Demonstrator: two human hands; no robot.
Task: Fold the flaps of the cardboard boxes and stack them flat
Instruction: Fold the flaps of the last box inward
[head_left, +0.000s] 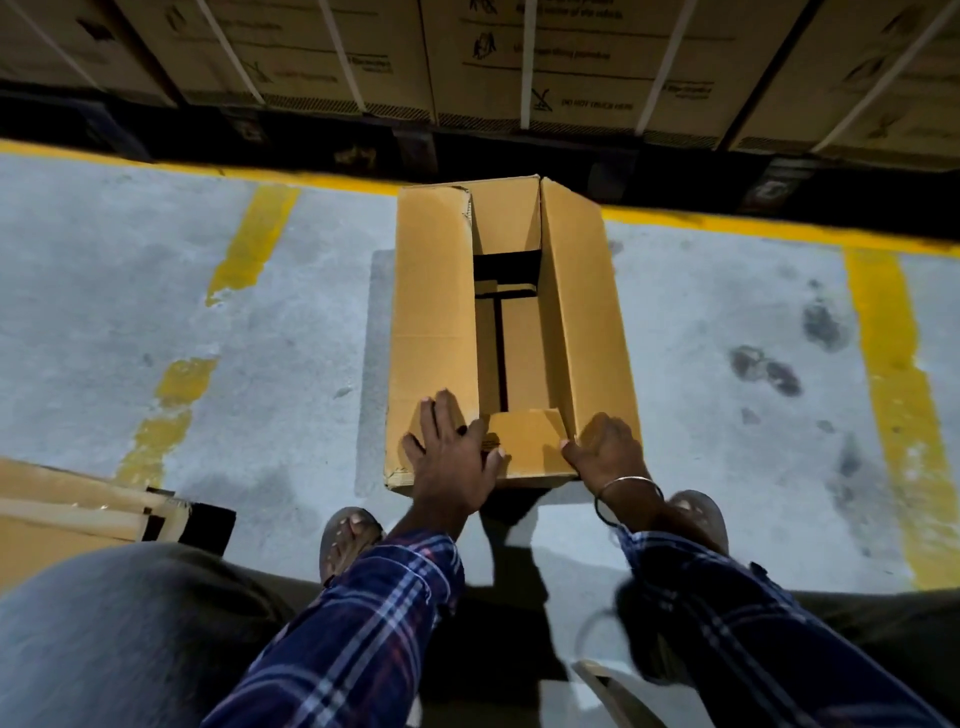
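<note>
Tan box (434, 322), yellow-striped grey floor (727, 322), blue plaid sleeves (363, 623)

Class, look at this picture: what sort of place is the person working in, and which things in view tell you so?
Probably a warehouse or storage bay. The concrete floor carries painted yellow lines, and large strapped cartons with printed handling marks are stacked behind the open cardboard box.

Concrete floor (270, 332): open box (434, 312), flattened cardboard (62, 514).
</note>
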